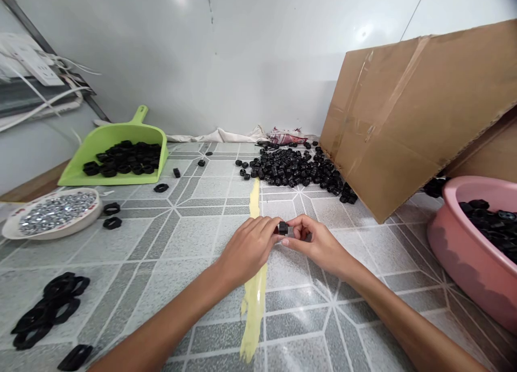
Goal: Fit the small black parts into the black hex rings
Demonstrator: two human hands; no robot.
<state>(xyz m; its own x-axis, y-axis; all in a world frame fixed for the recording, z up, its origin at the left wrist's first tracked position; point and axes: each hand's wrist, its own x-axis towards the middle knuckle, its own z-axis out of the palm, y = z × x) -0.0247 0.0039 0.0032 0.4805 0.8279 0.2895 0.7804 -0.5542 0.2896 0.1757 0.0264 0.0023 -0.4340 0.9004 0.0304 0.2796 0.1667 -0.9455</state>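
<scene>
A small black plastic part point(283, 228), angular like a nut, is held between my two hands just above the tabletop. My left hand point(251, 246) closes on it from the left, back of the hand upward, with its thumb mostly hidden. From the right, the bent fingers and thumb of my right hand point(319, 244) pinch the same part. Beyond the hands lies a loose pile of similar small black parts point(293, 166). A strip of yellow tape point(255, 302) runs along the patterned surface under my left hand.
At left, a green dustpan point(113, 181) holds black rings, and a white dish point(52, 233) holds shiny metal pieces. More black rings point(48, 313) lie at front left. A tilted cardboard box point(404, 108) and a pink basin point(456, 243) with black parts stand at right.
</scene>
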